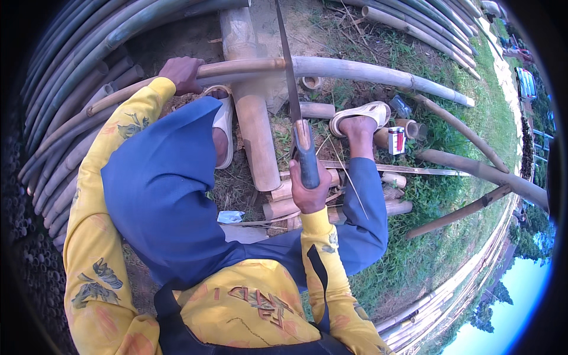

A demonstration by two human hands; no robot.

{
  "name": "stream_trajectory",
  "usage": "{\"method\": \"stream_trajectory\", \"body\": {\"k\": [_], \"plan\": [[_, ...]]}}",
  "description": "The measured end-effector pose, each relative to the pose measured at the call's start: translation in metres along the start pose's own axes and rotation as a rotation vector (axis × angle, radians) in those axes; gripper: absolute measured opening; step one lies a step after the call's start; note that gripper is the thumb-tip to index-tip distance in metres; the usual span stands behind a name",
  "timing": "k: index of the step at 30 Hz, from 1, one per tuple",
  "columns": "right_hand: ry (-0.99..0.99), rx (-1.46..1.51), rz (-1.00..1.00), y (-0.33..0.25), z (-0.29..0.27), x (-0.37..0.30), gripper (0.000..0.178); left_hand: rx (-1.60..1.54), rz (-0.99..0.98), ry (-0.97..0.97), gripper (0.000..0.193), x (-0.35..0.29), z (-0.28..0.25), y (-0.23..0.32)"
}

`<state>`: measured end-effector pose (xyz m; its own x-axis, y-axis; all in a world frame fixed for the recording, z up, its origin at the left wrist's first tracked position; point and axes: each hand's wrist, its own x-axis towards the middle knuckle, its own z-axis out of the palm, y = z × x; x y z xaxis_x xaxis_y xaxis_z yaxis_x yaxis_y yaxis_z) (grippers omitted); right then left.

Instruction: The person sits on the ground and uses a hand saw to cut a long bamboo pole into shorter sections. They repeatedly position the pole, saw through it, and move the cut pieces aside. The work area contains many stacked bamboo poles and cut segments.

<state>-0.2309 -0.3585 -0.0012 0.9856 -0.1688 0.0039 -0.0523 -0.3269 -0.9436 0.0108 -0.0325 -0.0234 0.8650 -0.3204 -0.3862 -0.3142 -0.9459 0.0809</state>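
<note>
My left hand (182,74) is wrapped round a tan bamboo pole (239,67) that runs in from the left. In my right hand (312,188) is the dark grip of a handsaw (292,83), its long blade pointing away from me. The blade crosses the tan pole's right end, where a paler grey bamboo pole (367,72) continues to the right; whether the two are joined I cannot tell. Beneath them a thick bamboo log (255,133) lies lengthwise as a rest. Dust blurs the spot beside the blade.
Long bamboo poles are stacked at the left (77,112) and far right. Short bamboo offcuts (281,208) lie between my feet. Near my right sandal (373,111) are a red-and-white box (396,142) and a clear cup (401,106). A pole frame (491,168) stands at the right.
</note>
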Motion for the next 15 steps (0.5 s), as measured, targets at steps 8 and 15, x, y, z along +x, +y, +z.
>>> {"method": "stream_trajectory", "body": {"k": [8,15], "plan": [[0.021,-0.146,-0.052,0.004,-0.008,-0.035,0.013,-0.044,0.009,0.006,0.053,0.001,0.006,0.002],[0.046,0.083,-0.023,0.015,0.021,0.048,0.012,-0.213,0.111,0.168,0.056,0.001,0.009,-0.009]]}}
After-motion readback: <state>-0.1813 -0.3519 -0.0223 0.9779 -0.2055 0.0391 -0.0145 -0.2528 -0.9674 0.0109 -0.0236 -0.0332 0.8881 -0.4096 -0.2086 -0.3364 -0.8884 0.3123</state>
